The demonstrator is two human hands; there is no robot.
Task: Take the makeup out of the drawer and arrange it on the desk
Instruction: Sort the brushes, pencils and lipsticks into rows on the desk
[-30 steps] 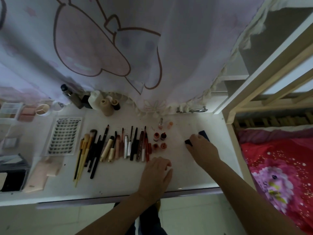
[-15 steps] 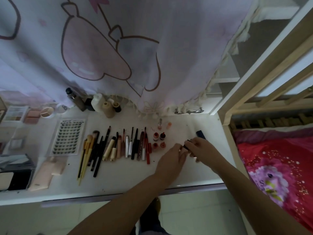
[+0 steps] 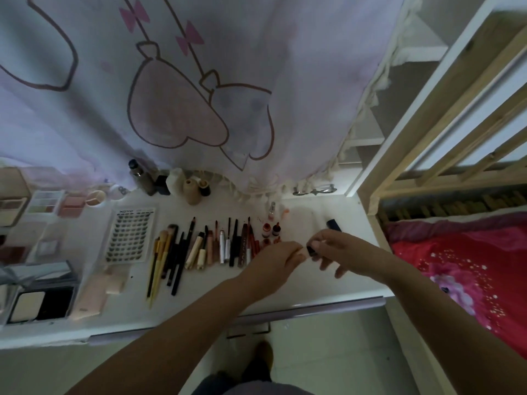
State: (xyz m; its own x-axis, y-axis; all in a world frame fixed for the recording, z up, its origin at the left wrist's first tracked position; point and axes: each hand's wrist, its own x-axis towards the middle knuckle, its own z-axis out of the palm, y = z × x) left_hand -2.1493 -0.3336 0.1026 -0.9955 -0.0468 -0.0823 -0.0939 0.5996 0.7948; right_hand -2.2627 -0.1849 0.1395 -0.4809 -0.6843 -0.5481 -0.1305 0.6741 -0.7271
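Above the white desk point(image 3: 285, 286), my left hand point(image 3: 273, 262) and my right hand point(image 3: 339, 252) meet and both pinch a small dark makeup tube point(image 3: 310, 250) between their fingertips. Most of the tube is hidden by the fingers. A second dark tube point(image 3: 333, 224) lies on the desk just beyond my right hand. To the left, a row of brushes and pencils point(image 3: 199, 249) lies side by side, with several small red bottles point(image 3: 271, 232) at its right end.
A lash card point(image 3: 131, 235), palettes point(image 3: 42, 201), a compact point(image 3: 40, 305) and pink tubes point(image 3: 94, 295) fill the desk's left. Bottles point(image 3: 171, 183) stand at the back under a hanging curtain point(image 3: 199, 95). A wooden bed frame point(image 3: 445, 132) and red bedding point(image 3: 470, 266) border the right.
My left hand rose from the desk's front edge and joined my right hand at the dark tube. My right hand lifted that tube off the desk; the view tilted up slightly.
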